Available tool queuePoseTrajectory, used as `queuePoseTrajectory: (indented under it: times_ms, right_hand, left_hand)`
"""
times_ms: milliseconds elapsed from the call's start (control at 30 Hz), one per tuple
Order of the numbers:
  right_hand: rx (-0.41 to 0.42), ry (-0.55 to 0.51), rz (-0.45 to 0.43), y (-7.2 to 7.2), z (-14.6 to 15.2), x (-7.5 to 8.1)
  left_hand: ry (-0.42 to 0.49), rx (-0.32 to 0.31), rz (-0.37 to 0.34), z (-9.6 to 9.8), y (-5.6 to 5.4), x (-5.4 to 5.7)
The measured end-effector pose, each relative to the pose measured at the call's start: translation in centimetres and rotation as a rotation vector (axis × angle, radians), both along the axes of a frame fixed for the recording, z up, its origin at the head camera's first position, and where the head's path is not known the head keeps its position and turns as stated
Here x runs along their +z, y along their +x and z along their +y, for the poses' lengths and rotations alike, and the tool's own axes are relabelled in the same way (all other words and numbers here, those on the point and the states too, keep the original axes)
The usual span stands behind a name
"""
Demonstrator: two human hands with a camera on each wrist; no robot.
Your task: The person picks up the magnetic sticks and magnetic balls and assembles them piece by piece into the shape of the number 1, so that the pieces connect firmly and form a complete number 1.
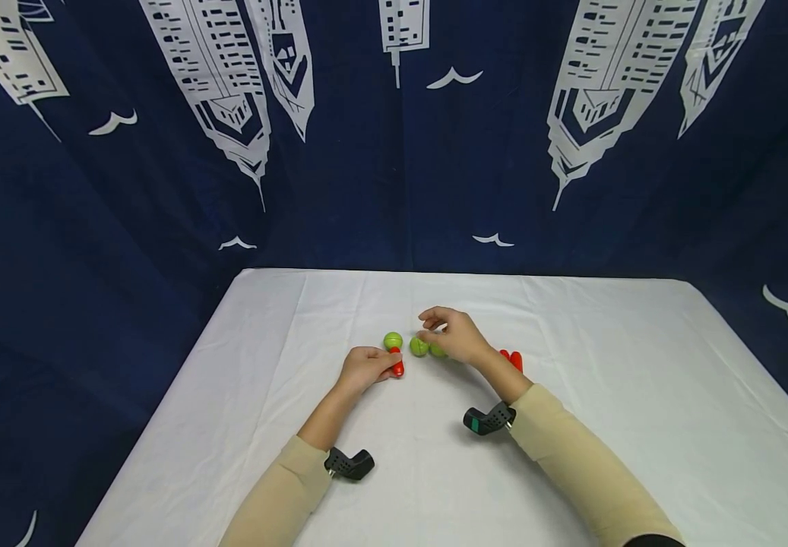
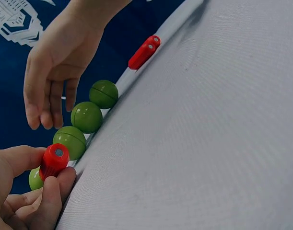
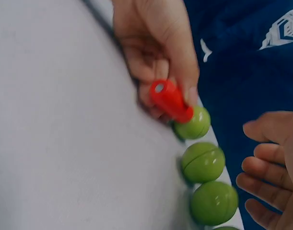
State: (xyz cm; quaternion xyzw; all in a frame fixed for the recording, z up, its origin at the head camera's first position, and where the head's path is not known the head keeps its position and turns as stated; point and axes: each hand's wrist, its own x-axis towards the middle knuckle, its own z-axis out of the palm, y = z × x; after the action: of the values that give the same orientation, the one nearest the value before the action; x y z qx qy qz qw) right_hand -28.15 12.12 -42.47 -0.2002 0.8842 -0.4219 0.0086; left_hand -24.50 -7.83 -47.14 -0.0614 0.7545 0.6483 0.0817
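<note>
1. Pinching 1 red stick point(image 3: 171, 101) in the left hand point(image 1: 366, 368), seemingly for steadiness, held it beside the endmost green ball point(image 1: 393, 339).
2. Held the right hand point(image 1: 460, 338) empty, fingers loosely bent, likely giving the stick room.

Four round green balls point(image 2: 87, 117) lie in a row from left to right on the white cloth-covered bench point(image 1: 612, 395), behind which hangs a printed dark blue cloth point(image 1: 400, 167). Just before the leftmost ball is a rounded red piece point(image 1: 397, 368) in the left grip point(image 1: 365, 367). The right grip point(image 1: 458, 336) is above the row's right part; two elongated red pieces point(image 1: 517, 360) lie side by side to its right.
</note>
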Motion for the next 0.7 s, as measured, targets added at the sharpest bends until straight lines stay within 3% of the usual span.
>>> queuePoseTrajectory:
  times_ms: [167,333,700]
  right_hand:
    - [0.068,0.128,0.075,-0.4,0.2,-1.1]
    - [0.085,0.224,0.119,-0.3,0.1,-1.5]
    - [0.076,0.302,0.142,0.0,-0.3,-2.0]
  left_hand:
    - [0.002,0.009,-0.008,0.1,0.1,0.1]
    - [0.006,0.009,-0.003,0.0,0.1,0.0]
    - [-0.004,-0.003,0.012,0.0,0.2,0.1]
